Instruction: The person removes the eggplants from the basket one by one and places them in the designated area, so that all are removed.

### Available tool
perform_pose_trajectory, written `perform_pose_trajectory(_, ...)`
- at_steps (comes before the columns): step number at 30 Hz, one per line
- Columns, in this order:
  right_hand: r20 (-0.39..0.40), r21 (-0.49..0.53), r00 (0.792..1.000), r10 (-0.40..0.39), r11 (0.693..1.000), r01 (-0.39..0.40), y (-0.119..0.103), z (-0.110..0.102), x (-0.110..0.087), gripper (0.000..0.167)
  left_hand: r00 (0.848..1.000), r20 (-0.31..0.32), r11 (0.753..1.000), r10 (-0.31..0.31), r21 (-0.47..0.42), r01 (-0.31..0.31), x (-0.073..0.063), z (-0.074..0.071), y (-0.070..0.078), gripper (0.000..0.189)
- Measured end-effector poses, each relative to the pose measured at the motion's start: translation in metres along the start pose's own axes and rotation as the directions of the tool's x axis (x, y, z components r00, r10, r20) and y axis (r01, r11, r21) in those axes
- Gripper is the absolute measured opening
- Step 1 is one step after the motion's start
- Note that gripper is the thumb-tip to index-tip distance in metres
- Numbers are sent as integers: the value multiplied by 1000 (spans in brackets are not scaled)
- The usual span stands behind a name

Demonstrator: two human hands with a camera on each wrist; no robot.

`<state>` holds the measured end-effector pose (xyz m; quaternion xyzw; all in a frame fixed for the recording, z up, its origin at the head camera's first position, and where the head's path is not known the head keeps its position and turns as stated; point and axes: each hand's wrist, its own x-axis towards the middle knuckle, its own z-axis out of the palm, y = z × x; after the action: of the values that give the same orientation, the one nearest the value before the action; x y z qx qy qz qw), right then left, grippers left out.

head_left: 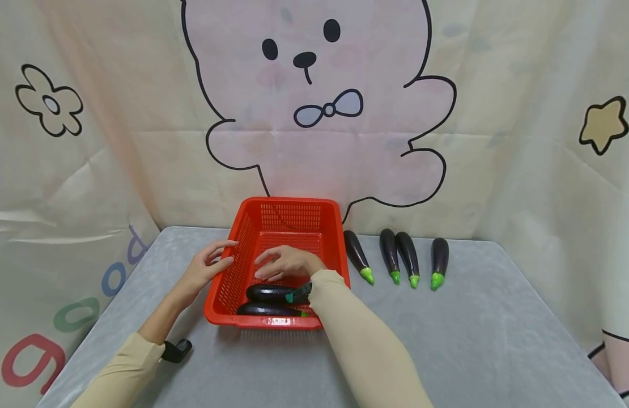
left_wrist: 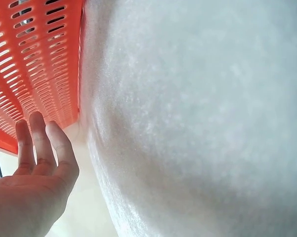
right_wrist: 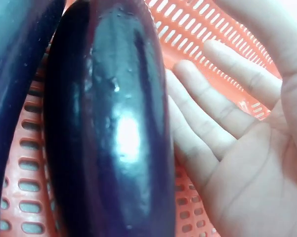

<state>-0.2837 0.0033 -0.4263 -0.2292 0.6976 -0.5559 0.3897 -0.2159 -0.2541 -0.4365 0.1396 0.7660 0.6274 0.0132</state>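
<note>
Two dark purple eggplants lie side by side in the near end of a red plastic basket [head_left: 273, 321]. The farther eggplant [head_left: 267, 293] and the nearer eggplant [head_left: 263, 309] both lie crosswise. My right hand [head_left: 289, 263] is inside the basket, just beyond the farther eggplant. In the right wrist view its fingers [right_wrist: 207, 106] reach loosely beside that eggplant [right_wrist: 116, 118], holding nothing; whether they touch it I cannot tell. My left hand [head_left: 204, 272] is at the basket's left rim, thumb and fingers spread. The left wrist view shows its fingers [left_wrist: 42, 143] close to the perforated wall [left_wrist: 39, 64].
Right of the basket, several more eggplants lie on the grey cloth-covered table [head_left: 477, 328]: one eggplant [head_left: 356, 252] against the basket, a close pair [head_left: 407, 255], and another eggplant [head_left: 440, 258] farther right. A printed curtain [head_left: 314, 153] hangs behind the table.
</note>
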Motion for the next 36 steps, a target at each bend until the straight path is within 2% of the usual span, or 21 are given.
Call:
perform_pose_trajectory(6,24,-13,999,48,999,-48,-1,0,0,60,1000,-10,1000,-10,9,10,-1,0,0,50)
perform_pose_trajectory(15,76,-21,995,70,997,-69,-4,1,-2,54,1000,-9,1000,-18,10,18,-1,1,0,50)
perform_pose_trajectory(20,57,-86,996,70,994,-65,-8,1,-5,60,1000,-10,1000,-19,12,19,-1,1,1,51)
perform_pose_trajectory(28,-1,-164,997,74,984,-74,-15,1,-8,54,1000,-13,1000,-19,21,20,1,0,3,50)
perform_pose_trajectory(36,18,-268,997,74,961,-67,-15,4,-11,61,1000,-20,1000,-21,18,21,-1,1,1,51)
